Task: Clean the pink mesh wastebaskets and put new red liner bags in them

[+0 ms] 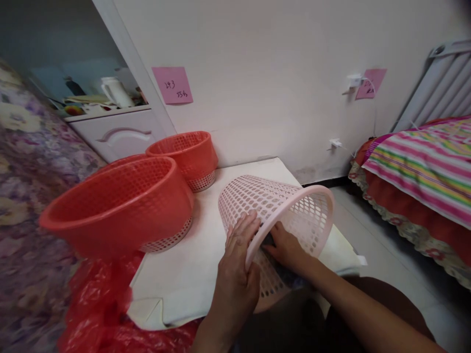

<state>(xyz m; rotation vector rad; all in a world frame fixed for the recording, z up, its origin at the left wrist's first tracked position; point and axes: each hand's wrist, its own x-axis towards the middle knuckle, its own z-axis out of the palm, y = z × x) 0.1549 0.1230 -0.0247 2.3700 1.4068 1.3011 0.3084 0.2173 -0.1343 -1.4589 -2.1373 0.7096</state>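
At the left edge of the frame lies a floral bedcover (25,162), with crumpled red plastic sheeting (99,304) at lower left. Above it a large red basket (117,206) tilts toward the camera. A second red basket (184,152) stands behind it on the white board (195,255).

In the centre the pale pink mesh basket (279,203) lies on its side on that board, mouth turned to the lower right. The left hand (237,267) rests on its outer wall just by the rim, fingers stretched out flat, not clenched. Whether the thumb hooks the rim is hidden. The right hand (289,250) reaches in through the mouth. Its fingertips are screened by the rim and something dark, so I cannot tell whether they grasp anything.

The basket looks light: thin perforated plastic, springy in the wall and likely to roll on its side. The thicker rim looks like the stiffest and surest place to grip.

At the right edge sits striped bedding (423,166), and above it a radiator (441,83).
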